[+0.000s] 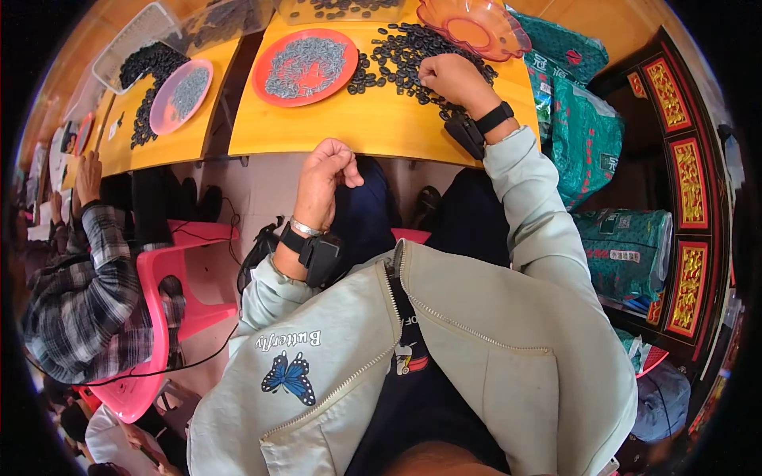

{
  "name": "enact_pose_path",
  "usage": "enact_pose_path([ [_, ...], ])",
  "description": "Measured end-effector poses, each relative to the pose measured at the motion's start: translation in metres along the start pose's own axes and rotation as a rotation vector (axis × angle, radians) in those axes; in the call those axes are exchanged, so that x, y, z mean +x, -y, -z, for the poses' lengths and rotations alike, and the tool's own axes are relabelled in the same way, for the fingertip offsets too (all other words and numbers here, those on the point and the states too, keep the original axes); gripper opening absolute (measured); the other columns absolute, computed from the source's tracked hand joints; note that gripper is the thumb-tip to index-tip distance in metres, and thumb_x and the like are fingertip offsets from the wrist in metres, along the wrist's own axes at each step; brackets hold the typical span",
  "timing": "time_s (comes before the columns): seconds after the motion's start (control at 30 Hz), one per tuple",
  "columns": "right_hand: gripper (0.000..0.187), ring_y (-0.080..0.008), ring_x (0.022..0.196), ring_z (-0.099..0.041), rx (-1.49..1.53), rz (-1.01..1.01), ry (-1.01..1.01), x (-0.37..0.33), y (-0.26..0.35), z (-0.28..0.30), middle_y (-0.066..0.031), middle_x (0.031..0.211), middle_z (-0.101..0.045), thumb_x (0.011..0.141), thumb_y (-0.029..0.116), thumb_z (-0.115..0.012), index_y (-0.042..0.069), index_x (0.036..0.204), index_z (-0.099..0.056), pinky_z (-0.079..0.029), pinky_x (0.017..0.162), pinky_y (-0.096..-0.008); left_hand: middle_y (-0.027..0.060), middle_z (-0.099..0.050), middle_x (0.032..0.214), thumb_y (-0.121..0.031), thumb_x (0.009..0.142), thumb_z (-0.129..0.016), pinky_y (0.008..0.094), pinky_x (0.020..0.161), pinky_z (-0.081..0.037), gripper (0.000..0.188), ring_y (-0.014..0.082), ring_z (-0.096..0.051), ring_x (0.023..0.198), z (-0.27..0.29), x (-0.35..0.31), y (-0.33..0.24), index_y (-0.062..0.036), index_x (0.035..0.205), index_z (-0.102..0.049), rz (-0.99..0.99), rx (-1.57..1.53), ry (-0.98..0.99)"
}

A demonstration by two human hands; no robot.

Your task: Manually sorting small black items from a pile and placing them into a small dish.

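Over a heap of small black oval pieces (401,59) on the yellow table, my right hand (459,82) is closed, its fingertips bent down toward the pieces. What it pinches, if anything, is too small to make out. My left hand (327,176) hangs in front of the table's near edge, above my lap, with fingers curled and thumb pressed in. Anything between those fingers is hidden. A round red plate (260,79) of small silver metal pieces (308,67) stands on the table, left of the black heap.
An orange scalloped bowl (476,28) sits beyond my right hand. Green bags (583,135) stand right of the table. On the left table are a pink plate (161,125), more black pieces (151,67) and a white basket (107,67). A person in a plaid sleeve (111,254) sits by a pink chair (155,317).
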State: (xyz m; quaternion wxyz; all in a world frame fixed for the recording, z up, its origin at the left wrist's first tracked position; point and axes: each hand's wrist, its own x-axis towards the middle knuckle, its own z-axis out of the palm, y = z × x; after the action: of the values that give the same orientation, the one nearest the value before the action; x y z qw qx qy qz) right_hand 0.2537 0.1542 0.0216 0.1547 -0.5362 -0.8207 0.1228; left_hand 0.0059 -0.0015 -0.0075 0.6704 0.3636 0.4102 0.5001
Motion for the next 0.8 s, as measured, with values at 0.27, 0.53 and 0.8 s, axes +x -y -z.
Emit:
enact_pose_path([
  [0.27, 0.017, -0.0146, 0.065, -0.061, 0.361, 0.296, 0.07, -0.018, 0.055, -0.006, -0.0081, 0.072, -0.065, 0.077, 0.016, -0.066, 0.002, 0.086, -0.066, -0.047, 0.06, -0.0273, 0.005, -0.055, 0.067, -0.012, 0.09, -0.047, 0.0239, 0.057, -0.044, 0.01, 0.0149, -0.056, 0.058, 0.0, 0.001, 0.003, -0.0054, 0.083, -0.05, -0.002, -0.037, 0.0],
  [0.53, 0.018, -0.0237, 0.072, -0.063, 0.689, 0.425, 0.165, -0.053, 0.114, -0.025, -0.0117, 0.081, -0.064, 0.077, 0.016, -0.064, 0.003, 0.088, -0.068, -0.049, 0.066, -0.0296, 0.0034, -0.056, 0.067, -0.011, 0.087, -0.049, 0.0222, 0.054, -0.041, 0.008, 0.0129, -0.055, 0.055, 0.002, 0.002, 0.002, -0.0061, 0.081, -0.051, -0.02, -0.06, -0.012],
  [0.8, 0.015, -0.0201, 0.071, -0.063, 0.71, 0.342, 0.204, -0.062, 0.104, -0.022, -0.0092, 0.079, -0.065, 0.076, 0.014, -0.065, 0.003, 0.086, -0.068, -0.048, 0.066, -0.0278, 0.0035, -0.055, 0.064, -0.012, 0.088, -0.048, 0.022, 0.054, -0.042, 0.011, 0.0132, -0.055, 0.055, 0.0, 0.0, 0.005, -0.0061, 0.08, -0.051, 0.002, -0.052, -0.019],
])
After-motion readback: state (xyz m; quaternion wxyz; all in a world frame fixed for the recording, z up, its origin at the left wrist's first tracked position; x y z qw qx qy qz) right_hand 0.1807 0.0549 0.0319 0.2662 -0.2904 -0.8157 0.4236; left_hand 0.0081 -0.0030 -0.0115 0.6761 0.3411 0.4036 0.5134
